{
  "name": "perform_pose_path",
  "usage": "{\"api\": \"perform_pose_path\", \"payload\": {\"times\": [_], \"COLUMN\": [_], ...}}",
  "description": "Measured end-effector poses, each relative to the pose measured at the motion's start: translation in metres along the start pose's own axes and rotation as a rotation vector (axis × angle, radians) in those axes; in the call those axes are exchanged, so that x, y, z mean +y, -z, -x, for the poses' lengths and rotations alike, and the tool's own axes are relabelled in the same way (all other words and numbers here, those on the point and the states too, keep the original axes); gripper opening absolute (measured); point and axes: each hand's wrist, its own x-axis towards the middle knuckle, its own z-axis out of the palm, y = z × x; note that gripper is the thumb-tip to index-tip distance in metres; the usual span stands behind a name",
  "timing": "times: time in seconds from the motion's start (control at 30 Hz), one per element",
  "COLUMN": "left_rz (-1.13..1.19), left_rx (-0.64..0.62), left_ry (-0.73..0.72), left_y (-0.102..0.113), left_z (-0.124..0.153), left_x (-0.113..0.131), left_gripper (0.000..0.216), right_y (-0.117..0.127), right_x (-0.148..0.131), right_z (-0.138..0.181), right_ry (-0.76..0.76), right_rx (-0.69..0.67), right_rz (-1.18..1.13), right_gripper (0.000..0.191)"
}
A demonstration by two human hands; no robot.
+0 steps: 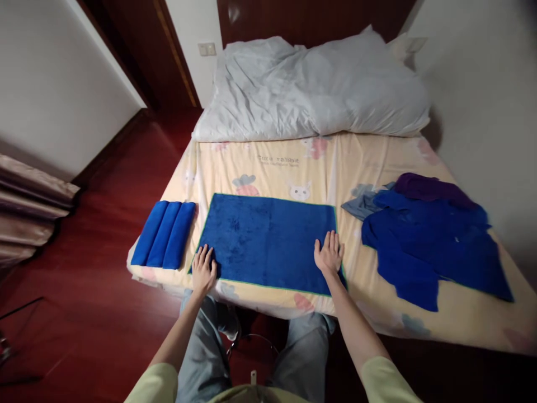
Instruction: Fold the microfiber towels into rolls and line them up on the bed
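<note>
The left hand (pixel 204 271) and right hand (pixel 329 255) are resting, fingers extended and apparently gripping nothing, on the near-left corner and right side of a green-edged blue towel (pixel 268 243).

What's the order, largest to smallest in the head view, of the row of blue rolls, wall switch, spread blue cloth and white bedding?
1. White bedding
2. Spread blue cloth
3. Row of blue rolls
4. Wall switch

Towel (pixel 272 243) on bed (pixel 272 173), cloth rolls (pixel 165 234) left, cloth heap (pixel 436 240) right
</note>
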Motion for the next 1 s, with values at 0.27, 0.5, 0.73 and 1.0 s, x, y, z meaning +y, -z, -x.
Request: {"api": "perform_pose_path", "payload": {"times": [0.27, 0.5, 0.73, 1.0], "left_rz": [-0.056, -0.092, -0.034, 0.002], "left_rx": [-0.152, -0.212, -0.204, -0.135], "left_ry": [-0.235, -0.015, 0.005, -0.223], "left_y": [-0.002, -0.042, -0.049, 0.014], "left_z": [-0.082, -0.235, -0.258, -0.057], "left_x": [0.032, 0.042, 0.024, 0.072], "left_gripper": [0.057, 0.070, 0.075, 0.062], "right_y": [-0.002, -0.004, -0.006, -0.001], "right_x": [0.003, 0.005, 0.007, 0.003], "right_z": [0.003, 0.001, -0.001, -0.004], "right_ry": [0.019, 0.022, 0.010, -0.014], "right_rx": [0.055, 0.064, 0.033, -0.004], "right_rz": [-0.059, -0.036, 0.000, -0.004], "right_gripper": [0.068, 0.068, 0.067, 0.066]}}
